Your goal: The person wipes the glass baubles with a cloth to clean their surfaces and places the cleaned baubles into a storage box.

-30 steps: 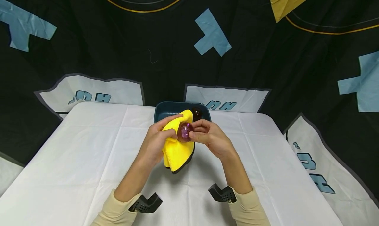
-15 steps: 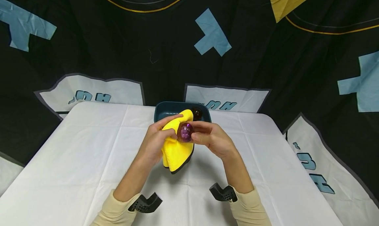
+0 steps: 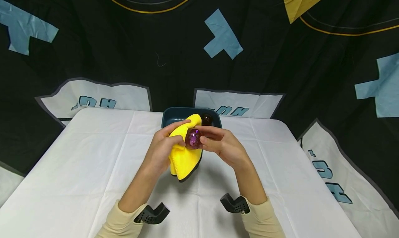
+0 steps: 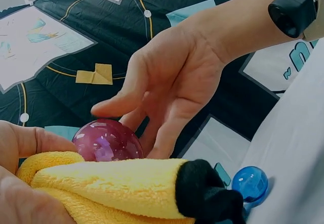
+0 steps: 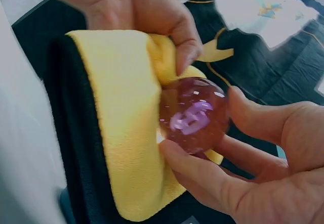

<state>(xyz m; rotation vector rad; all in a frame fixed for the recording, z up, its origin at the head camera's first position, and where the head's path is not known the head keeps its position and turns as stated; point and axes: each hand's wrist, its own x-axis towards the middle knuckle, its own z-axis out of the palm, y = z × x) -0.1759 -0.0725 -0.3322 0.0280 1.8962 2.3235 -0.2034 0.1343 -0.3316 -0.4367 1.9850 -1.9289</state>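
Note:
A clear purple ball [image 3: 193, 139] with a bright purple shape inside is held up above the table. My right hand [image 3: 227, 145] pinches it between thumb and fingers from the right. On the other side, my left hand [image 3: 161, 146] grips a fluffy yellow cloth [image 3: 185, 163] with a black edge, and the cloth lies against the ball. From the right wrist, the ball [image 5: 195, 115] shows with fingertips around it and the folded cloth [image 5: 124, 118] at its left. The lower part of the cloth hangs free.
Behind the hands stands a dark blue box [image 3: 174, 115], partly covered by the cloth and left hand. Inside its right end sits a dark round ball [image 3: 207, 120]. The left wrist view has a blue ball [image 4: 250, 184] beyond the cloth. A white cloth [image 3: 93, 161] covers the table.
The purple ball has turned a little, and my right fingers have straightened across its far side. My left hand and the cloth have shifted very slightly left.

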